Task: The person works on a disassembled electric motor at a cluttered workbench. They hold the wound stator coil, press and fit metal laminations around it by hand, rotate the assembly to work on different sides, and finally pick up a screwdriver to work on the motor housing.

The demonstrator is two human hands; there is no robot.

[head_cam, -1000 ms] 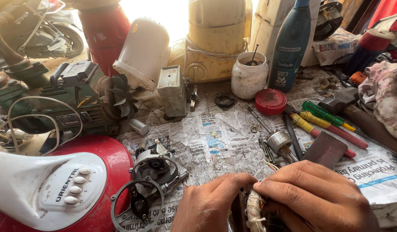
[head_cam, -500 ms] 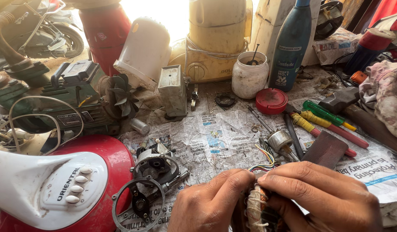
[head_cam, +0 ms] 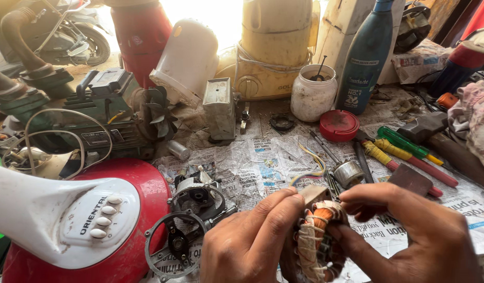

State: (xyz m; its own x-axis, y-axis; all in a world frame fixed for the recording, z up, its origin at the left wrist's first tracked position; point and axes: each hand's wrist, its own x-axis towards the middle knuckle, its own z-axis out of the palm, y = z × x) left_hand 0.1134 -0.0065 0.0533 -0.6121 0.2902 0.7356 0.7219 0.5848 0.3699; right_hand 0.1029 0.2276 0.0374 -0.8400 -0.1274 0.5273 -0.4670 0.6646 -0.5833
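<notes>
Motor stator (head_cam: pixel 318 238), the one with copper winding and pale string binding, sits right at the near edge of the bench, pinched between both hands above the newspaper (head_cam: pixel 252 167); just one of those, with a few loose wires (head_cam: pixel 311 166) curling off behind it toward a small metal cylinder (head_cam: pixel 348 173). Left hand (head_cam: pixel 249 243) is curled in from the side, thumb and forefinger closed on the top of the winding; right hand (head_cam: pixel 409 238) arches over from the other side, fingertips pressed on the coil, so both are holding it, neither one spread open.

Count around the bench: one red fan base (head_cam: pixel 84 230) with a white button panel, four buttons on it; one bare motor frame (head_cam: pixel 197 202) with a wire ring guard just beside the left hand; two screwdrivers, a green-handled one (head_cam: pixel 404 142) and a yellow-and-red one (head_cam: pixel 404 163), lying side by side to the right; one hammer (head_cam: pixel 428 128) past them; one red lid (head_cam: pixel 339 124); one white jar (head_cam: pixel 313 94); one dark blue bottle (head_cam: pixel 366 57); one black rubber ring (head_cam: pixel 281 123); a green motor (head_cam: pixel 103 112) with a fan blade on the left.
</notes>
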